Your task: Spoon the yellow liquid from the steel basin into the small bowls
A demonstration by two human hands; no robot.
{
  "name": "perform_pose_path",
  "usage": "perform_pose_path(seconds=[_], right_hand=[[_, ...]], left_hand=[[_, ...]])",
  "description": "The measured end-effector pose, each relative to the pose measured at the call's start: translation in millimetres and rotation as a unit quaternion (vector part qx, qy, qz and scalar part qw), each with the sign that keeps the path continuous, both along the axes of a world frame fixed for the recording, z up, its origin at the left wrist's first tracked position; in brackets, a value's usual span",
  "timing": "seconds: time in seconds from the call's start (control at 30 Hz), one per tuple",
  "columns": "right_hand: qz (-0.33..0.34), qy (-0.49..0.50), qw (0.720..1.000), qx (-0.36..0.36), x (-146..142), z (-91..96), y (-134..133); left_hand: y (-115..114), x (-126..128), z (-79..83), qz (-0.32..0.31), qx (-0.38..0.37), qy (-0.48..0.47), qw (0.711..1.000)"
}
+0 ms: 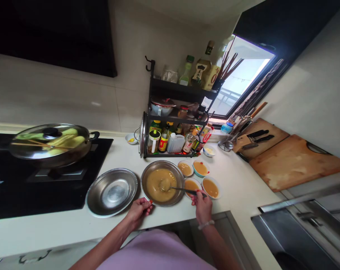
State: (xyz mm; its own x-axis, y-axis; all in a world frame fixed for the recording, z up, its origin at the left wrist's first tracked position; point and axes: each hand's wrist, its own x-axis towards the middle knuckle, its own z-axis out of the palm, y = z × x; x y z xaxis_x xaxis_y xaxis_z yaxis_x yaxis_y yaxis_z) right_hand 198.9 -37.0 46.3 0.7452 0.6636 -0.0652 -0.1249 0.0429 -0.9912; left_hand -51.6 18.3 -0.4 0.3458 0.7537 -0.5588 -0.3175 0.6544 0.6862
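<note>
— What's nearest, from where you stand?

— The left hand (140, 210), fingers curled onto the near rim of the steel bowl of batter (162, 182), steadying it. At three o'clock from it, the right hand (202, 205) is closed round the handle of a ladle (181, 189), whose scoop sits sunk in the yellow-brown mix.

— How far along does it look?

— I'd say well on. Four small bowls (210, 187) cluster at two o'clock of the big bowl, each already holding some mix; the big one is still fairly full, so more is left to portion.

— And beyond?

— An empty steel basin (112, 192) at nine o'clock, touching the bowl. Further back, a condiment rack (175, 123) at twelve, and a lidded pan of corn (50, 143) on the hob at ten.
</note>
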Motion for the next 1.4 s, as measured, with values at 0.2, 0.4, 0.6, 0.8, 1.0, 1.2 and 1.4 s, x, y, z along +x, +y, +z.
perform_pose_path(seconds=[0.2, 0.4, 0.6, 0.8, 1.0, 1.2, 1.4], right_hand=[[-0.009, 0.048, 0.999, 0.007, 2, 8.7, -3], [-0.010, 0.061, 0.998, 0.001, 3, 11.2, -3], [0.002, 0.079, 0.997, 0.000, 3, 8.5, -3], [0.010, 0.069, 0.998, -0.007, 3, 9.3, -5], [0.013, 0.060, 0.998, -0.010, 5, 11.3, -5], [-0.002, 0.035, 0.999, 0.002, 8, 20.6, -5], [-0.024, -0.021, 0.999, 0.027, 21, 35.1, -5]], left_hand=[[1, 0, 0.7, -0.002, 0.000, 0.002, 1.000], [1, 0, -2.5, -0.005, 0.005, -0.004, 1.000], [-1, -1, -0.7, -0.002, 0.014, 0.000, 1.000], [-1, 0, 0.0, -0.002, 0.015, -0.004, 1.000], [-1, 0, -0.2, -0.001, 0.011, 0.001, 1.000], [0, 0, -2.2, -0.001, 0.010, 0.002, 1.000], [0, 0, -2.0, -0.003, 0.013, 0.001, 1.000]])
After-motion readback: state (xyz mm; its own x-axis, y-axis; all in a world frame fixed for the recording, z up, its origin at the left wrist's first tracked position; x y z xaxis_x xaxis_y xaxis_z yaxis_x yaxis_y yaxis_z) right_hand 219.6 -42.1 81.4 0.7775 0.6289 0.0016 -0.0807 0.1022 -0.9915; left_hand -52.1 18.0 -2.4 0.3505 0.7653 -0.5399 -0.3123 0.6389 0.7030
